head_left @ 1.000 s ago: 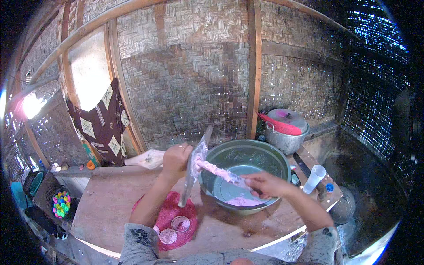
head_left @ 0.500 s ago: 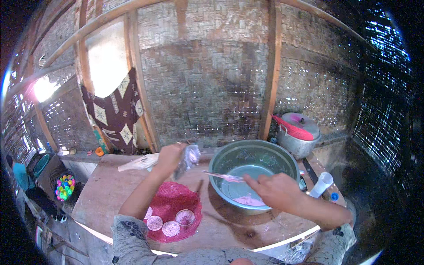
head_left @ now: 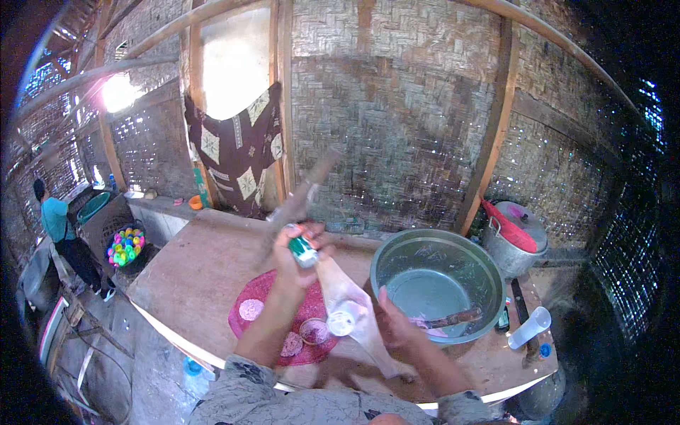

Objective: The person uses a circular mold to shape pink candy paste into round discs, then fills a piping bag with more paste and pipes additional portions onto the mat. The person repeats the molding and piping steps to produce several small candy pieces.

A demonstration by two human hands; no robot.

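Note:
Blurred by motion, my left hand (head_left: 301, 251) grips a wooden tool with a small green-and-white piece (head_left: 303, 249) in the fingers. One pale wooden arm (head_left: 363, 338) of it slants down toward my body, with a whitish round cup (head_left: 343, 321) on it. A darker arm (head_left: 304, 193) points up and away. My right hand (head_left: 398, 326) appears open between the pale arm and the basin; whether it touches the wood I cannot tell. Several pinkish discs (head_left: 250, 309) lie on the red round mat (head_left: 263, 289) below. A brown-handled utensil (head_left: 457, 319) rests in the green basin (head_left: 382, 265).
A lidded metal pot (head_left: 515, 258) with a red piece stands beyond the basin. Right of it are a dark knife (head_left: 520, 301), a translucent plastic cup (head_left: 530, 327) and a blue cap (head_left: 545, 350). A person in teal (head_left: 54, 219) stands far left near colourful balls (head_left: 126, 248).
My right hand has let go of the brown-handled utensil, now in the basin, and moved left and lower. The wooden tool has swung round over the mat. My view has turned left.

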